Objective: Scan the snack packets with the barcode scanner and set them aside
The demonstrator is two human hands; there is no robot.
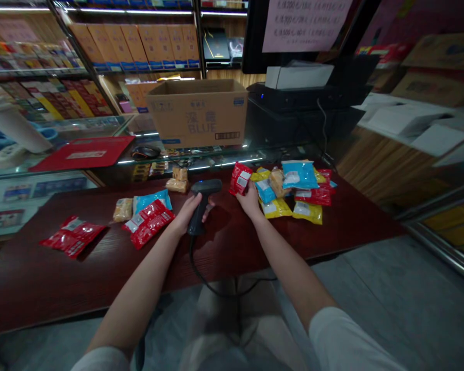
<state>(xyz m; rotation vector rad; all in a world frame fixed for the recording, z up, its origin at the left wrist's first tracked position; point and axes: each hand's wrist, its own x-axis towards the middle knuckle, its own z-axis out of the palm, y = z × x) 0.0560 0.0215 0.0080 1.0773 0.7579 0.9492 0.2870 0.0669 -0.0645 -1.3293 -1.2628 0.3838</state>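
My left hand [189,211] grips the handle of a black barcode scanner [201,201], its head pointing right and its cable hanging off the table's front. A red snack packet [241,178] is in my right hand [250,200], tilted up with a white label patch facing me. Right beside that hand lies a heap of blue, yellow and red packets, among them a large blue packet [298,175] and a yellow packet [276,208]. Left of the scanner are a red packet [149,222] overlapping a blue packet [154,200], beige clear-wrapped snacks [178,180] and another red packet [73,236].
The dark red wooden table [112,278] meets a glass counter. On the counter stand an open cardboard box [197,116], a computer mouse [146,152] and a red mat [85,153]. A black machine [301,118] is behind the heap. Stocked shelves line the back.
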